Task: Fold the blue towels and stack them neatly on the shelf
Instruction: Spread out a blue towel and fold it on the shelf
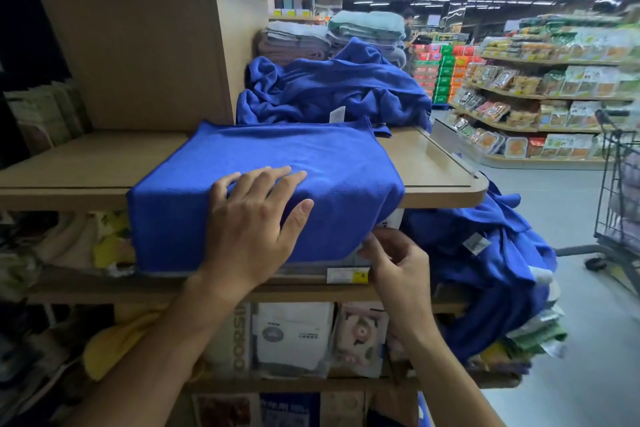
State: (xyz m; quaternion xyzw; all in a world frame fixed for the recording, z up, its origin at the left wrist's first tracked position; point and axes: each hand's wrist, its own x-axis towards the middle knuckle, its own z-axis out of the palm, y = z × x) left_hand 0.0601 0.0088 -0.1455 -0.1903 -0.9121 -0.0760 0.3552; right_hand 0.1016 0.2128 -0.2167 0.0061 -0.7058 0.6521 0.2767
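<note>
Towel (277, 152) folding under way: the blue cloth lies draped over the front edge of the shelf (440, 163), left hand (249, 218) pressing it flat with straight fingers, right hand (398, 263) pinching its hanging corner. The next move likely calls for lifting that flap up and over, while a crumpled pile (332, 90) waits behind.

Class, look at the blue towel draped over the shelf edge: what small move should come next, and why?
Probably the right hand lifts the hanging edge up over the towel, since part hangs off the shelf while the left hand presses it flat.
</note>
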